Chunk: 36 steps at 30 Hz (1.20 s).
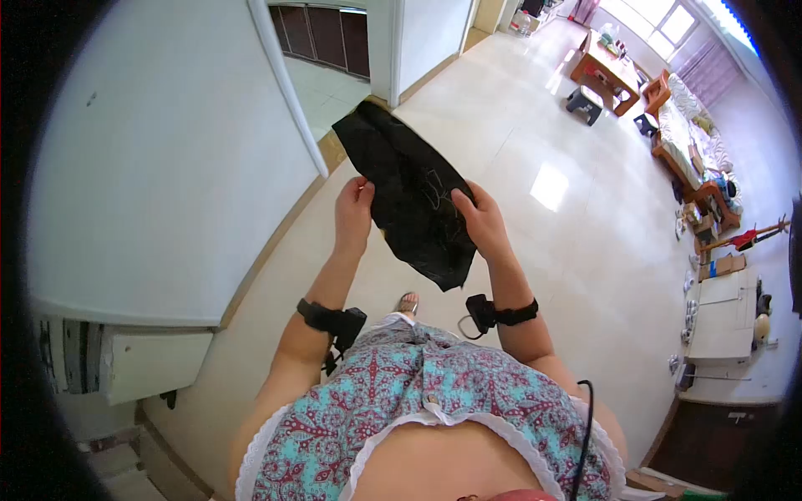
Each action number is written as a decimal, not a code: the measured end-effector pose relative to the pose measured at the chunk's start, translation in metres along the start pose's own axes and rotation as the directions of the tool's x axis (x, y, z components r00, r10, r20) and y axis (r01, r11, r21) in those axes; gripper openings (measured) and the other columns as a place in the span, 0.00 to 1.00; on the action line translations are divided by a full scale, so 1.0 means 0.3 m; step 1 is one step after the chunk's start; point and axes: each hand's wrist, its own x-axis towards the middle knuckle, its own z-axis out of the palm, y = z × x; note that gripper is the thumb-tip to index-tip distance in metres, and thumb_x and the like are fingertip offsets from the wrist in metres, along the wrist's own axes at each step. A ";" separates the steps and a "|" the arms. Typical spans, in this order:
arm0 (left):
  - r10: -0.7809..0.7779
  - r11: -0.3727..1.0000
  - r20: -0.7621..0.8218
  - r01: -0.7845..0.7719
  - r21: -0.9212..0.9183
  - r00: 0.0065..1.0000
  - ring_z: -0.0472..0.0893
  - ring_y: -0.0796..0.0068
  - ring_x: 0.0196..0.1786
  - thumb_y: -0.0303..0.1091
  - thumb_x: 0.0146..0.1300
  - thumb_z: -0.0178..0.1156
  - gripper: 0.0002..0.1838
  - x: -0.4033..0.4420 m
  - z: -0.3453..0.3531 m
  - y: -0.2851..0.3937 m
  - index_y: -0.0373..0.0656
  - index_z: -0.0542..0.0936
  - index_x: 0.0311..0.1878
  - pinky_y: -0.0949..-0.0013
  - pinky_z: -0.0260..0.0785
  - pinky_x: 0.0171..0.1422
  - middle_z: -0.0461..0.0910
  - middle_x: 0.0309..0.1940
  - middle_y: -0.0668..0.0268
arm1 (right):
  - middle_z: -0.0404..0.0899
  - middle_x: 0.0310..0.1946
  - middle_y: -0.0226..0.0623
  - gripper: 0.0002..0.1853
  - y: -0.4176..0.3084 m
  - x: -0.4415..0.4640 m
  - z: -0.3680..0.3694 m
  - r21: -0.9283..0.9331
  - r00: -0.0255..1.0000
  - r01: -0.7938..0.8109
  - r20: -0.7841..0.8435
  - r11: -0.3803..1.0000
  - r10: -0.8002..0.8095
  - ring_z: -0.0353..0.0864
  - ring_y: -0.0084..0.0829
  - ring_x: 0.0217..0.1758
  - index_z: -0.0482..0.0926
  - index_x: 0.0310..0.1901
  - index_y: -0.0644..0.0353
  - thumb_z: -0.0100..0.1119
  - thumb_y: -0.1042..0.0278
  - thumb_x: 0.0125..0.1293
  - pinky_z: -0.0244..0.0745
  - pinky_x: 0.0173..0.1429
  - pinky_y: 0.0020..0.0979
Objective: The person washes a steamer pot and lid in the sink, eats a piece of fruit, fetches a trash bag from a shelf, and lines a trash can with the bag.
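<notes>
Between my hands a limp black sheet (409, 188) is stretched out, creased and uneven at its edges. Whether it is cloth or a plastic bag I cannot tell. Thin pale lines, like loose threads, show on its right half. My left hand (354, 213) pinches its left edge between thumb and fingers. On the opposite edge, my right hand (483, 219) is closed, thumb on top and fingers hidden behind the sheet. It hangs in the air above the floor, in front of my body.
Pale glossy floor tiles (518, 142) stretch ahead. To the left runs a white wall (167, 150) with a doorway. Far off stand a wooden table (608, 65), a stool (585, 104) and a sofa (689, 138). A white cabinet (723, 313) and boxes line the right side.
</notes>
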 end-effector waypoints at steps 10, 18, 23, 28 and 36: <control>0.146 0.971 0.179 -0.106 -0.215 0.973 0.77 0.75 0.47 0.39 0.61 0.59 0.24 0.802 0.173 0.089 0.39 0.71 0.58 0.71 0.72 0.47 0.78 0.46 0.66 | 0.80 0.41 0.37 0.17 0.131 0.716 -0.063 0.085 0.975 -0.073 0.217 0.994 0.053 0.77 0.25 0.44 0.73 0.52 0.71 0.56 0.69 0.65 0.73 0.49 0.28; 0.081 0.962 0.063 -0.095 0.258 0.995 0.80 0.74 0.38 0.35 0.60 0.62 0.14 1.520 0.215 0.119 0.34 0.80 0.44 0.71 0.70 0.47 0.83 0.35 0.62 | 0.71 0.58 0.46 0.41 0.134 1.621 0.066 0.418 0.911 -0.088 0.402 0.904 -0.096 0.71 0.33 0.60 0.52 0.70 0.63 0.64 0.64 0.60 0.66 0.63 0.32; 0.105 0.982 -0.004 -0.103 0.155 0.995 0.78 0.75 0.37 0.39 0.61 0.62 0.18 1.586 0.117 0.239 0.32 0.78 0.45 0.72 0.70 0.45 0.82 0.37 0.63 | 0.79 0.40 0.33 0.20 0.062 1.895 0.255 0.224 0.784 0.002 0.605 0.974 -0.141 0.76 0.23 0.43 0.72 0.53 0.67 0.62 0.66 0.63 0.72 0.49 0.28; 0.079 0.997 -0.296 -0.068 0.048 0.952 0.78 0.78 0.35 0.40 0.62 0.61 0.16 1.916 -0.163 0.229 0.33 0.80 0.42 0.73 0.69 0.43 0.82 0.32 0.65 | 0.79 0.32 0.30 0.12 0.058 2.241 0.419 0.402 0.828 -0.223 0.559 0.888 -0.045 0.77 0.20 0.35 0.78 0.43 0.64 0.60 0.65 0.64 0.72 0.39 0.23; 0.118 0.992 -0.327 -0.096 0.082 0.938 0.76 0.79 0.29 0.42 0.60 0.63 0.18 2.311 -0.312 0.416 0.32 0.79 0.39 0.73 0.69 0.36 0.80 0.29 0.66 | 0.76 0.31 0.27 0.10 -0.218 2.517 0.672 0.572 0.965 -0.221 0.248 0.790 0.090 0.74 0.19 0.33 0.73 0.43 0.60 0.57 0.65 0.66 0.69 0.38 0.23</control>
